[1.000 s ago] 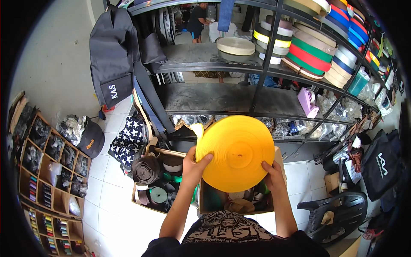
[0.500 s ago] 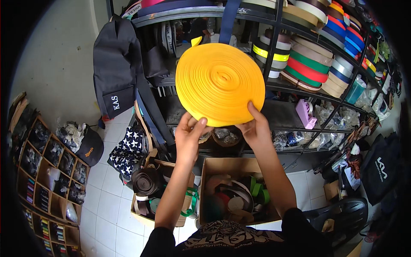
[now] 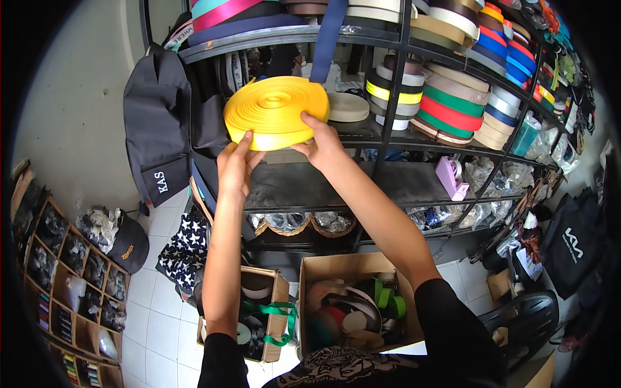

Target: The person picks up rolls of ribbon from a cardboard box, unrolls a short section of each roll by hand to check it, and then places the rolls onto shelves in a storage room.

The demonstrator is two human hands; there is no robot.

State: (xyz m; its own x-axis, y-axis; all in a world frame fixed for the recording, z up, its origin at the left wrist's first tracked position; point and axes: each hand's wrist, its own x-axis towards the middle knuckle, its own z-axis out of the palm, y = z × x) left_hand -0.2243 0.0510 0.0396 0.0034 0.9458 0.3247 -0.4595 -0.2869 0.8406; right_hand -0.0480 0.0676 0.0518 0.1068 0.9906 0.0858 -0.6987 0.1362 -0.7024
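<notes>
A large flat roll of yellow webbing (image 3: 275,111) is held up between my two hands at the middle shelf of the black rack (image 3: 310,184). My left hand (image 3: 238,161) grips its near left edge, thumb on the outer side and fingers underneath. On the near right edge, my right hand (image 3: 318,139) closes with the thumb over the top and fingers below. The roll is tilted so that its coiled face shows. Just behind it to the right lies a flat greyish-beige roll (image 3: 349,108) on the shelf.
Stacked colourful webbing rolls (image 3: 453,107) fill the shelves to the right. A dark blue strap (image 3: 328,39) hangs over the upper shelf. Below stand two open cardboard boxes (image 3: 352,262) with strap pieces. A black bag (image 3: 157,123) hangs at the left, and a purple tape dispenser (image 3: 451,178) sits lower right.
Both hands have carried the yellow roll left and forward toward the shelf. The roll has tipped from nearly face-on to flatter, and the beige roll behind has come into view.
</notes>
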